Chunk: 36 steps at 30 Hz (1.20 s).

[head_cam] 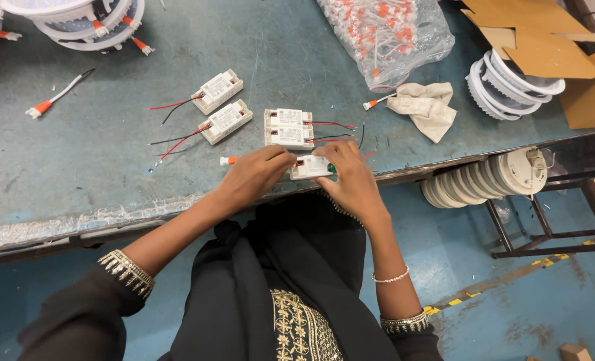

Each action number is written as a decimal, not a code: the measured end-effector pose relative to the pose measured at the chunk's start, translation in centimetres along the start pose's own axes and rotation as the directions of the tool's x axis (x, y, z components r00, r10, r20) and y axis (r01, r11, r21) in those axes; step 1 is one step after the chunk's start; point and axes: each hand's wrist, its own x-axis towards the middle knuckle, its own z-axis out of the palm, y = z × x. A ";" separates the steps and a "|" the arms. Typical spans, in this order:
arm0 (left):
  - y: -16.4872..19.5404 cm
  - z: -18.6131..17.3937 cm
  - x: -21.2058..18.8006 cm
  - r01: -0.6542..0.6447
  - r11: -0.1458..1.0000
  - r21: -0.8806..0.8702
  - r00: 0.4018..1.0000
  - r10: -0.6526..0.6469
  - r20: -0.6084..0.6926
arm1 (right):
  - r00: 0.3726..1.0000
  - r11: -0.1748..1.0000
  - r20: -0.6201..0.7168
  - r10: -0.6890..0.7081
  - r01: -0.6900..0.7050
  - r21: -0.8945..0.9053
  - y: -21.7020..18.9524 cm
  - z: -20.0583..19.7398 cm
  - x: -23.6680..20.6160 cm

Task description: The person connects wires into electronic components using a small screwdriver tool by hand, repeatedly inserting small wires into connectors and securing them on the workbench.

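Five white driver boxes (pixel 221 89) lie in view: two apart at left, two stacked side by side at centre, one between two hands (pixel 254 175). One loose connector lead (pixel 57 97), one cloth (pixel 425 107), one clear bag of leads (pixel 385 35); the ring stacks are too crowded to count

Small white rectangular driver box (pixel 311 166) lay flat at near edge of counter (pixel 97 154), long side along that edge, label face up. Box gripped at both ends: left hand (pixel 257 175) on left end, right hand (pixel 352 175) on right end. Green part (pixel 331 168) showed at right end, against right fingers. Orange-tipped white connector (pixel 228 160) protruded just left of left hand, on counter.
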 end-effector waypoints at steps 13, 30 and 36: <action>0.3 -2.4 1.1 -0.115 0.993 0.012 0.988 0.113 0.104 | 0.996 0.999 0.087 0.036 -0.036 -0.002 -1.1 -1.5 0.3; 1.1 -1.8 1.3 -0.166 0.970 0.176 0.970 0.129 0.208 | 0.987 0.999 0.156 0.035 -0.035 -0.007 -0.8 -1.6 -0.7; 1.1 -1.5 1.3 -0.227 0.938 0.263 0.965 0.179 0.194 | 0.988 0.999 0.151 0.008 -0.016 0.048 -0.4 -1.4 -0.5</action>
